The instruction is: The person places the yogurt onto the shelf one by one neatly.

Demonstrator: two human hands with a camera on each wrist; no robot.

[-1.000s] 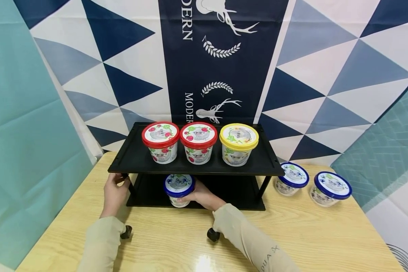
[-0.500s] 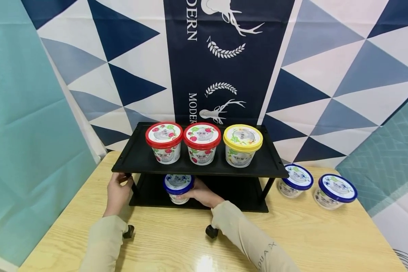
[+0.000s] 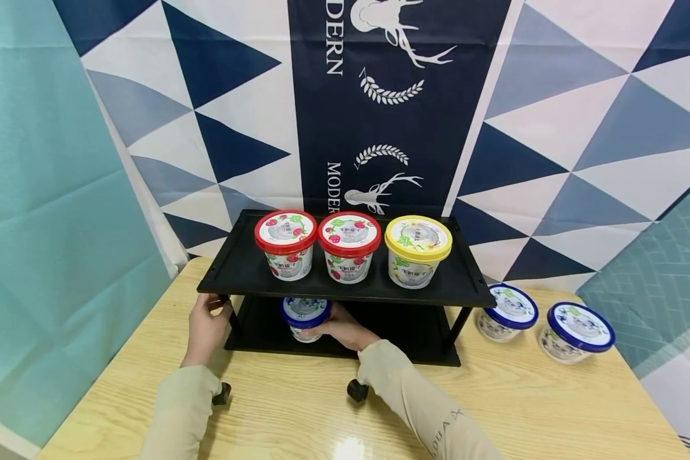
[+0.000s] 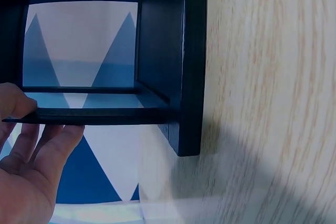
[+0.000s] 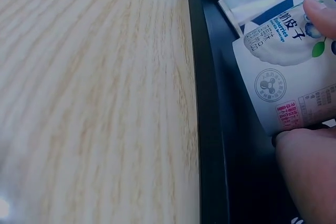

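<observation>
My right hand (image 3: 345, 327) grips a blue-lidded yogurt tub (image 3: 306, 318) by its side on the lower tier of a black two-tier shelf rack (image 3: 345, 292). In the right wrist view, the thumb and fingers hold the printed white tub (image 5: 294, 72) just inside the shelf's front edge. The tub's far part is hidden under the upper tier. At the rack's left end, my left hand (image 3: 208, 326) holds the front post. The left wrist view has the thumb on one side of that black post (image 4: 100, 115) and the fingers on the other.
Two red-lidded tubs (image 3: 287, 246) and a yellow-lidded tub (image 3: 417, 251) stand on the upper tier. To the rack's right, two more blue-lidded tubs (image 3: 575, 332) stand on the wooden table (image 3: 287, 409). A patterned cloth (image 3: 241, 70) hangs behind.
The right hand has moved the blue-lidded tub farther back on the lower tier. The left hand stays at the post. The head view has shifted slightly.
</observation>
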